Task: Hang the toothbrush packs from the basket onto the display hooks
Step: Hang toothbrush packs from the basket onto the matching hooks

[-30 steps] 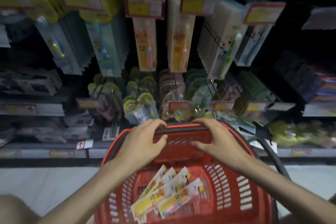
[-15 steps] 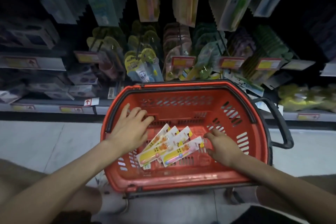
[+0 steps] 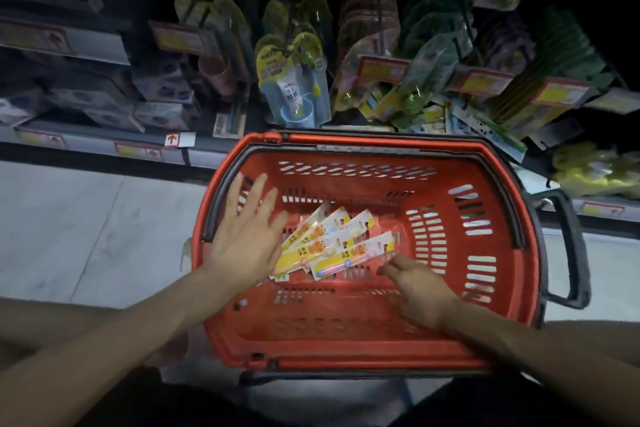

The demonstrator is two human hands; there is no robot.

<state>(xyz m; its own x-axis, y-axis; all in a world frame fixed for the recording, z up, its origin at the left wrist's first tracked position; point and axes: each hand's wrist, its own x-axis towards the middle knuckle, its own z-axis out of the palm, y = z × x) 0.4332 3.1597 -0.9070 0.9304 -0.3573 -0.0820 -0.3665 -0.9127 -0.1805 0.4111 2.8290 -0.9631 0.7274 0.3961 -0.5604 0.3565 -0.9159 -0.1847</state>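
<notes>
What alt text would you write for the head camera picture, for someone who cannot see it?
A red shopping basket on a shop floor holds a fan of yellow toothbrush packs. The left hand spreads open over their left ends, and the right hand sits inside the basket, fingers loosely curled beside the nearest pack. Beyond, dim shelves carry hanging packaged goods.

Slotted red plastic basket [image 3: 485, 253], glossy card toothbrush packs [image 3: 332, 243], smooth pale floor [image 3: 86, 236]
</notes>
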